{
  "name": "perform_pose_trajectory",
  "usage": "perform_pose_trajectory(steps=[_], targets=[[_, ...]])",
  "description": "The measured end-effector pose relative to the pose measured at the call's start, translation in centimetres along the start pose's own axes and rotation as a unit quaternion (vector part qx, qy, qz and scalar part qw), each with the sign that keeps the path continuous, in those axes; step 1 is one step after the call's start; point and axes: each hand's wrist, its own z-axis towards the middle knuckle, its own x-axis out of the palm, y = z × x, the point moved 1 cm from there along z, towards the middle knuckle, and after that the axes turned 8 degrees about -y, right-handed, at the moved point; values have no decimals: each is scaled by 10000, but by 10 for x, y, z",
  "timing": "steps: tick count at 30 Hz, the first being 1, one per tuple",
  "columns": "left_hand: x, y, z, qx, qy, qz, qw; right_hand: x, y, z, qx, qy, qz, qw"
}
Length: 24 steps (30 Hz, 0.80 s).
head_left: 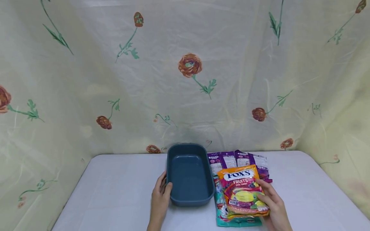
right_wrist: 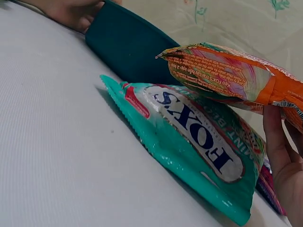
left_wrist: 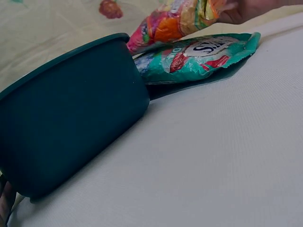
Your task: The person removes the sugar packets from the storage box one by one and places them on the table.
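My left hand (head_left: 160, 196) holds the left wall of a dark blue rectangular tub (head_left: 189, 179), thumb over its rim. The tub stands on the table with a bare floor inside. My right hand (head_left: 273, 202) grips the right edge of an orange and pink Fox's fruits candy bag (head_left: 241, 192). That bag is raised over a teal Fox's mint candy bag (head_left: 238, 222), which lies on the table right beside the tub. In the right wrist view, the thumb and fingers pinch the orange bag (right_wrist: 227, 78) above the teal bag (right_wrist: 189, 137).
Purple candy bags (head_left: 228, 158) lie behind the teal one, near the table's back edge. A flowered curtain (head_left: 162, 96) hangs behind and at both sides. The white tabletop (head_left: 115, 189) extends to the left of the tub.
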Motion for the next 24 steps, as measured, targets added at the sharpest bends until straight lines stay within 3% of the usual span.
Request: perform_pose_trajectory(steps=[5, 14, 20, 24], targets=[[0, 2, 2, -67, 20, 52, 10000, -8, -5, 1, -254, 46, 25, 9997], [0, 1, 0, -92, 42, 66, 9999, -25, -8, 4, 116, -403, -240, 9988], [-2, -3, -2, -54, 55, 50, 10000, -30, -10, 3, -133, -397, -148, 9990], [-3, -7, -3, -89, 106, 33, 9999, -34, -11, 3, -69, -467, -94, 9988]])
